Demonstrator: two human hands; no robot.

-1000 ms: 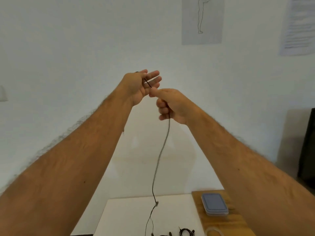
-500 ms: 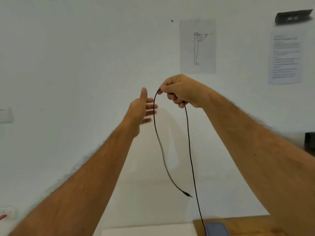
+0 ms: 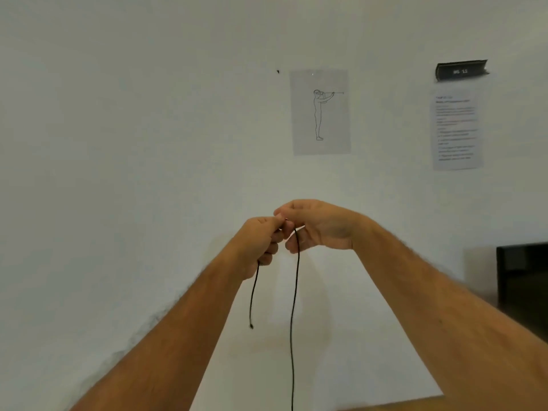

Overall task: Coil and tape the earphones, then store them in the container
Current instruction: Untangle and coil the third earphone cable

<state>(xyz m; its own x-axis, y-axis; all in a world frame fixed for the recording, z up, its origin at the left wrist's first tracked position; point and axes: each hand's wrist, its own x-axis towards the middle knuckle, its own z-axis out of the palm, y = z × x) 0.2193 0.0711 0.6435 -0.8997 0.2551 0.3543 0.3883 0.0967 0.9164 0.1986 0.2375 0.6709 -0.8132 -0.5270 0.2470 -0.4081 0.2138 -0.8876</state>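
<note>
Held the earphone cord (image 3: 293, 307) up before the wall, left hand (image 3: 258, 246) and right hand (image 3: 315, 225) meeting knuckle to knuckle, each with fingers curled tight round the cord. Short free end dangled below the left fingers; long run dropped straight down from the right fingers, out of view. Probably early in coiling: next loop likely drawn up from below, right hand nearer.

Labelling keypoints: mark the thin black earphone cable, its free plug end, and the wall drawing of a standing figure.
thin black earphone cable (image 3: 293, 307), head view, on the long strand hanging below the right hand.
free plug end (image 3: 251, 326), head view, tip of the short strand.
wall drawing of a standing figure (image 3: 319, 114), head view, the figure's torso.
</note>
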